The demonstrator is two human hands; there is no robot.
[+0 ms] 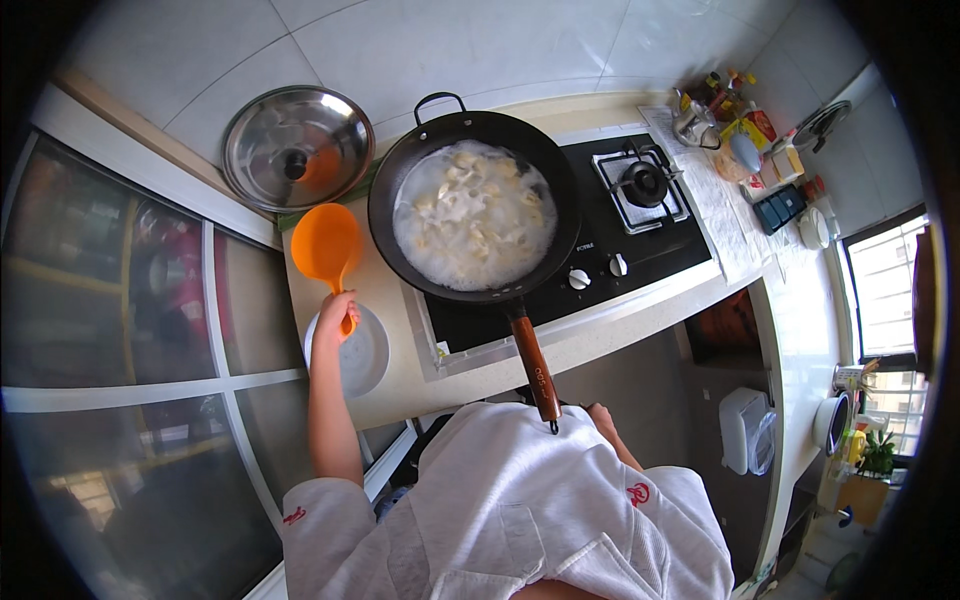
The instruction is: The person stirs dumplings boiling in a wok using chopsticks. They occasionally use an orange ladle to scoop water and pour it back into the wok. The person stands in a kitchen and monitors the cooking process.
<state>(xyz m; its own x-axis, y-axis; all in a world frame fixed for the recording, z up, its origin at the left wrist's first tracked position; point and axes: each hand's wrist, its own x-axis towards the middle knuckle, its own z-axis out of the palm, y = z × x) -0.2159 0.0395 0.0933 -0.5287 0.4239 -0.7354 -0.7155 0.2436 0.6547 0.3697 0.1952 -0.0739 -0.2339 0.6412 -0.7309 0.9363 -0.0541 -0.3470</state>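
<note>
1. Ladle [325,240], orange: we find the left hand [338,312] curled around its handle.
2. Wok [560,185], foaming, right of that hand: we advise a level ladle, clear of the rim.
3. Right hand [602,418]: grip we cannot tell.

Left arm [333,415] reaching forward over left end of desk [404,385], forearm bare, nearly straight from sleeve to wrist. Left hand [343,312] above desk near left edge, fingers curled in closed grip. Right arm [622,444] bent, forearm angled inward, close to torso [520,490]. Right hand [598,410] low, just off desk's front edge, partly hidden; finger pose unclear.
</note>
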